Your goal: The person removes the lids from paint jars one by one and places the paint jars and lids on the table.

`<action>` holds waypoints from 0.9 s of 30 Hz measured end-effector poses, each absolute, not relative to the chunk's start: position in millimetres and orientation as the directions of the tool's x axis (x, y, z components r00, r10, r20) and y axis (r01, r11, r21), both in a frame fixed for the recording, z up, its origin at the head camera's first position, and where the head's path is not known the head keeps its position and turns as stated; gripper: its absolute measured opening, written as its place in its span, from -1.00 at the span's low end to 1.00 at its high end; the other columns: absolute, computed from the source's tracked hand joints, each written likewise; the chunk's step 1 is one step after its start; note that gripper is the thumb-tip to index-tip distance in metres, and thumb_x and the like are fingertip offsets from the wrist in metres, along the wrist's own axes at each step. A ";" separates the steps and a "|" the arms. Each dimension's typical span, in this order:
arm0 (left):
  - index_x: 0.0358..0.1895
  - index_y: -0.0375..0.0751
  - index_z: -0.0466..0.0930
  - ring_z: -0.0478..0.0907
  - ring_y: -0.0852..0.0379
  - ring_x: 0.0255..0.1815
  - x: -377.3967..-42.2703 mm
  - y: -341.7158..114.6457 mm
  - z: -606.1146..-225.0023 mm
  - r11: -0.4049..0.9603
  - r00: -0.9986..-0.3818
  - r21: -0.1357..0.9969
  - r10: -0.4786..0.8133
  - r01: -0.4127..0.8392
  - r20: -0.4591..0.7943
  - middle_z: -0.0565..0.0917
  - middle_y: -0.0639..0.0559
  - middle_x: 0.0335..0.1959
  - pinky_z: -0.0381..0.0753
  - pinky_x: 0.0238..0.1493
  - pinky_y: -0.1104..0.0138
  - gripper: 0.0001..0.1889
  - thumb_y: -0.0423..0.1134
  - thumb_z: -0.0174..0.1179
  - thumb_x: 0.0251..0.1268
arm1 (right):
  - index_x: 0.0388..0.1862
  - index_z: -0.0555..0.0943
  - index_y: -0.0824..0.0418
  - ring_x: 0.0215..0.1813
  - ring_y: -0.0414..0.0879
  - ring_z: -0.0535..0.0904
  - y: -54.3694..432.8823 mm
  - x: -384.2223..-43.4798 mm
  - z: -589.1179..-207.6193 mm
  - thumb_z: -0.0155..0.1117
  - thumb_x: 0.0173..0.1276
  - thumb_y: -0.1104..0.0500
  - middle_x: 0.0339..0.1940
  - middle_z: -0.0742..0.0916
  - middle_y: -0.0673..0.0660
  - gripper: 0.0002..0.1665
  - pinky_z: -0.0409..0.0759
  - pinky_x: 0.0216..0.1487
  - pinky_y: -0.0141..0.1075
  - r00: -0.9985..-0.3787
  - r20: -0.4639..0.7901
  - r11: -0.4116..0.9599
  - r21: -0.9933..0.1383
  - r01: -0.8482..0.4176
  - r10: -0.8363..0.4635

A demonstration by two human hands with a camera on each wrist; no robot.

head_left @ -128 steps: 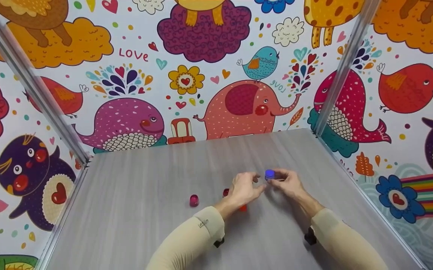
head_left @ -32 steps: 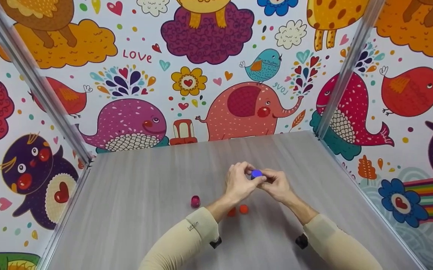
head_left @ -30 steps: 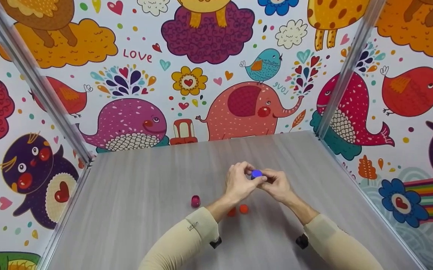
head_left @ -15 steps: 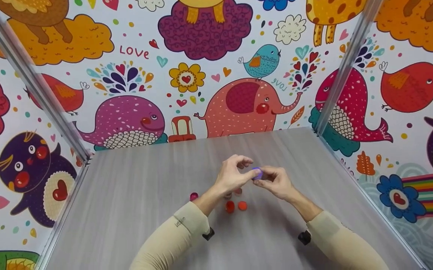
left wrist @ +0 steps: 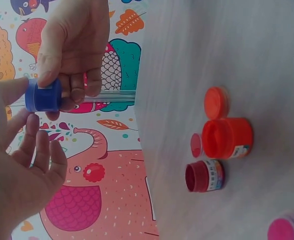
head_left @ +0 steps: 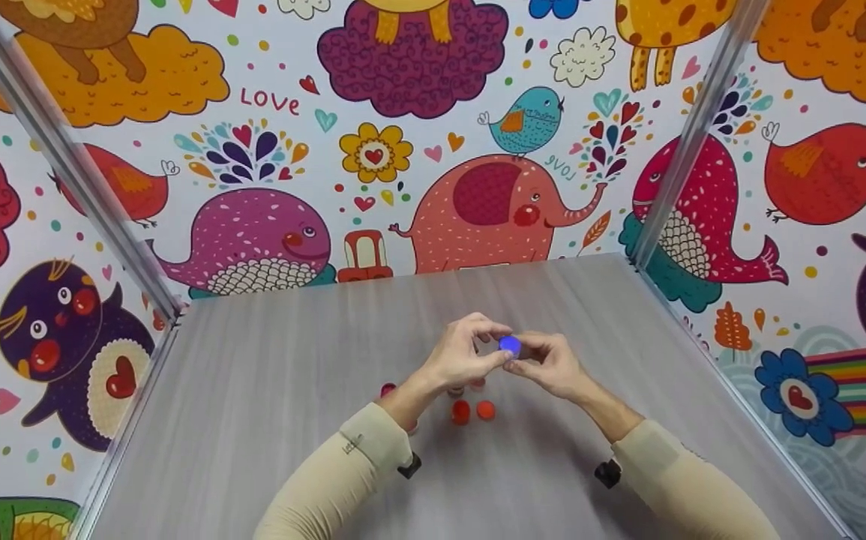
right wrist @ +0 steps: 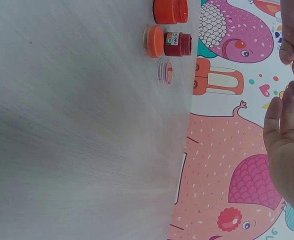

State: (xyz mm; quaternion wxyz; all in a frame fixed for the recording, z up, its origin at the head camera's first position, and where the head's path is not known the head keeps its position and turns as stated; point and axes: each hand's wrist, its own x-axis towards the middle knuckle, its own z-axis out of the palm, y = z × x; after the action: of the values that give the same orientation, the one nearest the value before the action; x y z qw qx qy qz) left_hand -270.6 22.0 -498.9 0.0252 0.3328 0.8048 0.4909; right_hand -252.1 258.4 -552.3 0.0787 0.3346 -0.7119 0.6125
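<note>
A small blue paint jar (left wrist: 49,97) is held up above the table between both hands, its lid (head_left: 509,346) turned toward the head camera. My right hand (head_left: 554,365) grips the jar's body from the right. The thumb and forefinger of my left hand (head_left: 462,352) pinch the lid from the left; its other fingers are bent and free. Below the hands stand an open orange paint jar (left wrist: 232,137), with an orange lid (left wrist: 216,102) beside it, and an open dark red jar (left wrist: 204,176) with its clear-rimmed lid (left wrist: 196,145).
A pink-topped jar (left wrist: 284,229) stands farther left, partly behind the left forearm in the head view. The grey wood-grain table (head_left: 268,390) is bounded by cartoon-printed walls (head_left: 268,165) and metal corner posts (head_left: 672,157).
The right hand has brought the blue jar leftward, and the left hand has come onto its lid. Half a second ago the left forefinger was lifted off; now it is back on the lid.
</note>
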 end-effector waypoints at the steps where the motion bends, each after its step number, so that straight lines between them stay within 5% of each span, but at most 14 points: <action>1: 0.26 -0.06 0.86 0.58 0.16 0.06 -270.5 22.1 -499.3 0.297 -0.778 0.810 0.561 0.507 0.281 0.78 0.01 0.07 0.64 -0.11 0.41 -0.62 -0.09 0.48 0.45 | 0.19 0.76 0.55 0.06 -0.24 0.87 258.4 -252.4 -552.5 0.47 0.41 0.56 0.05 0.89 -0.09 -0.62 0.86 0.11 -0.32 -0.762 0.524 0.029 -0.817 -0.576 -0.379; 10: 0.15 -0.17 0.87 0.73 -0.19 0.09 -270.8 26.1 -503.9 0.280 -0.768 0.790 0.543 0.546 0.339 0.83 -0.17 0.03 0.74 0.10 0.19 -0.68 -0.16 0.49 0.42 | 0.08 0.72 0.68 -0.01 -0.21 0.87 257.7 -253.4 -553.3 0.47 0.38 0.59 0.00 0.89 -0.12 -0.69 0.86 0.07 -0.34 -0.740 0.559 0.022 -0.792 -0.610 -0.375; 22: 0.04 -0.18 0.88 0.70 -0.04 -0.06 -266.4 31.7 -510.3 0.260 -0.801 0.803 0.456 0.536 0.387 0.84 -0.17 -0.08 0.62 -0.02 0.38 -0.74 -0.14 0.55 0.40 | 0.05 0.79 0.56 -0.01 -0.29 0.82 254.8 -252.3 -554.9 0.50 0.34 0.60 -0.02 0.89 -0.13 -0.70 0.85 0.03 -0.38 -0.750 0.580 0.084 -0.771 -0.631 -0.317; 27: 0.01 -0.13 0.89 0.66 0.05 -0.09 -261.2 34.9 -510.9 0.283 -0.838 0.817 0.391 0.503 0.380 0.82 -0.04 -0.14 0.63 -0.03 0.37 -0.75 -0.12 0.57 0.40 | 0.09 0.83 0.49 -0.02 -0.27 0.83 251.5 -251.7 -554.6 0.55 0.34 0.54 -0.07 0.91 0.17 -0.66 0.84 0.04 -0.38 -0.764 0.583 0.144 -0.760 -0.633 -0.277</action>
State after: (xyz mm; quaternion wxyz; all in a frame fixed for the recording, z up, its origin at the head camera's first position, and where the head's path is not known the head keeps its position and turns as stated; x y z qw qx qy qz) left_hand -261.2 34.9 -510.9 -0.0527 0.2797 0.7992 0.5295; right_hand -251.7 251.5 -554.6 0.1543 0.3072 -0.7406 0.5774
